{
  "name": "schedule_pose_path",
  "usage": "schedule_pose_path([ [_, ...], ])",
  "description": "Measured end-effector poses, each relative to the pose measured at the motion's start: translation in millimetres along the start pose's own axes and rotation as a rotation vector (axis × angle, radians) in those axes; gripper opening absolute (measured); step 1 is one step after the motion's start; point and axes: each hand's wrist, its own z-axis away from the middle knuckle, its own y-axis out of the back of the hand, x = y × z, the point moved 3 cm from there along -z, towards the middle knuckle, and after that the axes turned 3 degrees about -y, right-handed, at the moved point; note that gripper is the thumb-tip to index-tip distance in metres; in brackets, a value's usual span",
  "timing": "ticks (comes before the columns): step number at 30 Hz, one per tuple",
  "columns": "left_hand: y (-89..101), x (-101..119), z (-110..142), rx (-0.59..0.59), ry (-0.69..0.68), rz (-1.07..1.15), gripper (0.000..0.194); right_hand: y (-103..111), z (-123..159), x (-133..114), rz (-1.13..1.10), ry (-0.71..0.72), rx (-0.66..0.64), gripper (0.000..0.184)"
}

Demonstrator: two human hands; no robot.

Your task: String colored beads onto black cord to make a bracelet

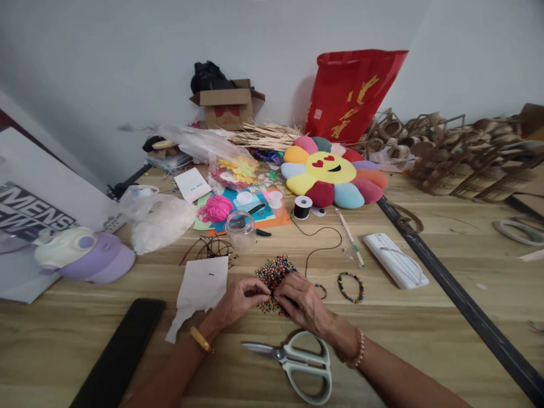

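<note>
A heap of small multicoloured beads (276, 270) lies on the wooden table, with both hands meeting over its near side. My left hand (244, 297) is pinched at thumb and forefinger; whatever sits between the tips is too small to make out. My right hand (304, 300) curls over the beads with its fingers bent together, hiding what they grip. Beside its knuckles shows a short beaded strand (322, 290), and a black cord (306, 258) runs towards it from a spool (302, 208). Farther right rests a beaded bracelet (351, 288). Open-bladed scissors (293, 360) lie below the hands.
A torn white paper (202, 286) and a black phone-like slab (121, 351) lie to the left. Behind the beads stand a clear jar (241, 229), pink yarn (217, 208) and a flower cushion (331, 173). A white power strip (395, 260) is at the right.
</note>
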Motion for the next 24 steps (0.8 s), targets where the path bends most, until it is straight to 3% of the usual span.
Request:
schedule_pose_path([
  [13,-2.8,8.8,-1.1,0.012,0.045,0.126,0.024,0.7,-0.6,-1.3,-0.030,0.003,0.017,0.010],
  [24,-2.3,4.6,-0.6,0.014,0.018,0.070,0.018,-3.5,2.5,2.3,-0.098,0.008,0.004,0.011],
])
